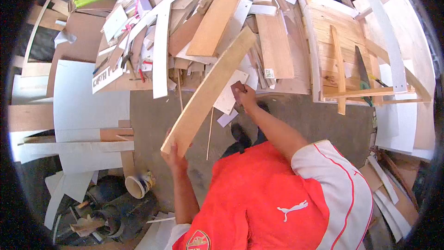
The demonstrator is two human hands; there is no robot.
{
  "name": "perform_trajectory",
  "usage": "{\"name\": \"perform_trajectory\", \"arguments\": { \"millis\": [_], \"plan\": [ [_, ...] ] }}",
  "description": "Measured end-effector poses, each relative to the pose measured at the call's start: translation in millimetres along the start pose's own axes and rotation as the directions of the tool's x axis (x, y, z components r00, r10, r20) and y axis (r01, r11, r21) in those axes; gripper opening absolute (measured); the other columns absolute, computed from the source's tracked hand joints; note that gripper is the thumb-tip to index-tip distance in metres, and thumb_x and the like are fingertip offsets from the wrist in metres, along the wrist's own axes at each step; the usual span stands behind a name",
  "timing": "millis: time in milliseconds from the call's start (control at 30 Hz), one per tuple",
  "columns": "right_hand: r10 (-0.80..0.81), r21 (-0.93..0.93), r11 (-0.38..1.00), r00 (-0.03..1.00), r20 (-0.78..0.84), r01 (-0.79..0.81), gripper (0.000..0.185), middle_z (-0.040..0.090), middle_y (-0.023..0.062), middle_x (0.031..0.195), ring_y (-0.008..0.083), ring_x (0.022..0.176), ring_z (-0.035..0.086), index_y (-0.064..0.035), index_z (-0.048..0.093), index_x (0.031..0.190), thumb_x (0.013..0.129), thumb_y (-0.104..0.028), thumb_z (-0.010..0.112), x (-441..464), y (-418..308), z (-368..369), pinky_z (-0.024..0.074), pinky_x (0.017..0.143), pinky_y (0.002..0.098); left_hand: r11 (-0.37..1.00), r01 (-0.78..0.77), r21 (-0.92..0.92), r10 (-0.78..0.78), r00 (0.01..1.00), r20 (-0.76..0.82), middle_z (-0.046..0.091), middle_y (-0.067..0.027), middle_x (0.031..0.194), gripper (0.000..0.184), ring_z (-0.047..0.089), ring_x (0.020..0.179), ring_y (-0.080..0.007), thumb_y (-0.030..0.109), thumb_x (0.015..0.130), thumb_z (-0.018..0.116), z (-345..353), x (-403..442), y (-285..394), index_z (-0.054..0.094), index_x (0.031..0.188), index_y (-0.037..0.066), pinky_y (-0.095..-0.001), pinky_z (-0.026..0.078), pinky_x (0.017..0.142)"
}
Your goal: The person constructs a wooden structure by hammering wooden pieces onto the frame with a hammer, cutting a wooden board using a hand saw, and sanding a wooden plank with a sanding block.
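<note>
My left hand (pixel 175 157) grips the lower end of a long wooden board (pixel 208 95), which slants up and away to the right. The board's far end lies over the pile of wood offcuts. In my right hand (pixel 247 98) is a small reddish-brown piece of sandpaper (pixel 237 91), pinched between thumb and fingers. That hand is to the right of the board and apart from it. Behind the sandpaper, a pale flat offcut (pixel 226 102) is partly hidden.
A heap of offcuts (pixel 273 41) covers the bench ahead, with a hammer (pixel 128 62) at its left. On the right, a handsaw (pixel 361 69) rests in a wooden frame (pixel 340 95). White panels (pixel 85 120) and a bucket (pixel 138 186) stand on the left.
</note>
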State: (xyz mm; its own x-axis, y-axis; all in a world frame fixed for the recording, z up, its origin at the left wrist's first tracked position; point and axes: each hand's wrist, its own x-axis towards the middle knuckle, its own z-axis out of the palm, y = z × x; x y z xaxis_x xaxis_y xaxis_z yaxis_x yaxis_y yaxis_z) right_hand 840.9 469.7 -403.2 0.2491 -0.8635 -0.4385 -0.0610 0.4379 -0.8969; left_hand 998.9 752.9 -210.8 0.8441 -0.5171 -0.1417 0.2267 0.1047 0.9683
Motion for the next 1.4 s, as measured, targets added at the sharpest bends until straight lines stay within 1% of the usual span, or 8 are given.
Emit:
{"name": "perform_trajectory", "arguments": {
  "millis": [400,600,1000,1100,1133,1200,1300,1400],
  "plan": [
    [-0.070,0.102,0.992,0.995,-0.070,0.077,0.029,0.068,0.0057,0.096,0.0154,0.078,0.065,-0.0002,0.064,0.115,0.090,-0.014,0.071,94.7,-74.3,-134.4,0.0541,0.068,0.0317,0.987,-0.057,0.151,0.056,0.998,0.011,0.061,-0.0241,0.121,0.078,0.069,0.095,-0.0318,0.035,0.085,0.075,99.7,11.6,52.4,0.044,0.138,-0.014,-0.0421,0.061,0.063],
    [0.015,0.200,0.979,0.981,-0.191,0.024,0.025,0.068,0.0057,0.095,0.0161,0.078,0.065,-0.0011,0.065,0.113,0.091,-0.012,0.070,167.2,-110.4,-147.1,0.0543,0.067,0.0324,0.998,-0.050,-0.040,0.049,0.998,-0.045,0.063,-0.0223,0.118,0.076,0.069,0.097,-0.0303,0.034,0.083,0.076,111.2,-1.7,8.9,0.047,0.136,-0.013,-0.0419,0.061,0.066],
    [-0.010,0.257,0.965,0.990,-0.142,0.047,0.023,0.068,0.0070,0.092,0.0185,0.071,0.065,-0.0022,0.065,0.111,0.090,-0.010,0.070,245.7,-103.3,-174.3,0.0530,0.058,0.0309,0.992,-0.045,0.118,0.066,0.982,-0.179,0.063,-0.0239,0.121,0.068,0.070,0.096,-0.0308,0.028,0.085,0.071,148.5,-25.6,12.5,0.050,0.133,-0.014,-0.0395,0.062,0.062],
    [-0.109,0.160,0.979,0.989,-0.101,0.124,0.025,0.068,0.0076,0.090,0.0197,0.070,0.065,-0.0013,0.064,0.110,0.090,-0.015,0.070,242.4,-105.0,-181.0,0.0532,0.058,0.0318,0.987,-0.065,0.145,0.089,0.982,-0.167,0.064,-0.0241,0.119,0.069,0.071,0.092,-0.0305,0.029,0.084,0.070,156.7,-17.7,13.7,0.050,0.133,-0.014,-0.0384,0.062,0.061],
    [-0.332,-0.176,0.938,0.917,-0.221,0.297,0.026,0.068,0.0102,0.091,0.0219,0.074,0.066,-0.0026,0.065,0.110,0.090,-0.017,0.071,250.2,-98.6,-183.3,0.0534,0.063,0.0349,0.987,-0.066,0.148,0.087,0.986,-0.144,0.064,-0.0240,0.118,0.069,0.071,0.090,-0.0303,0.029,0.084,0.070,159.8,-15.0,16.5,0.049,0.133,-0.014,-0.0383,0.062,0.061],
    [-0.754,-0.781,0.505,0.628,-0.191,0.368,0.028,0.070,0.0152,0.094,0.0262,0.084,0.068,-0.0053,0.065,0.111,0.088,-0.022,0.072,263.0,-89.5,-188.5,0.0537,0.073,0.0410,0.986,-0.067,0.151,0.082,0.992,-0.095,0.064,-0.0240,0.117,0.068,0.071,0.087,-0.0300,0.029,0.084,0.070,165.6,-10.4,23.8,0.049,0.133,-0.014,-0.0381,0.062,0.061],
    [-0.481,-0.592,0.761,0.843,-0.241,0.265,0.036,0.070,0.0195,0.102,0.0304,0.092,0.069,-0.0067,0.063,0.115,0.088,-0.027,0.073,224.7,-133.3,-189.6,0.0531,0.082,0.0431,0.990,-0.098,0.106,0.110,0.987,-0.119,0.065,-0.0234,0.115,0.067,0.071,0.083,-0.0293,0.029,0.085,0.069,160.1,-2.9,29.0,0.050,0.133,-0.014,-0.0382,0.061,0.058],
    [-0.443,-0.296,0.864,0.895,-0.062,0.407,0.038,0.070,0.0117,0.101,0.0175,0.087,0.067,-0.0021,0.058,0.123,0.089,-0.015,0.071,193.1,-130.3,-173.7,0.0541,0.075,0.0313,0.986,-0.081,0.148,0.103,0.983,-0.151,0.065,-0.0225,0.115,0.066,0.071,0.085,-0.0287,0.028,0.086,0.067,158.2,-1.8,58.2,0.049,0.135,-0.012,-0.0379,0.061,0.055]
  ]
}}
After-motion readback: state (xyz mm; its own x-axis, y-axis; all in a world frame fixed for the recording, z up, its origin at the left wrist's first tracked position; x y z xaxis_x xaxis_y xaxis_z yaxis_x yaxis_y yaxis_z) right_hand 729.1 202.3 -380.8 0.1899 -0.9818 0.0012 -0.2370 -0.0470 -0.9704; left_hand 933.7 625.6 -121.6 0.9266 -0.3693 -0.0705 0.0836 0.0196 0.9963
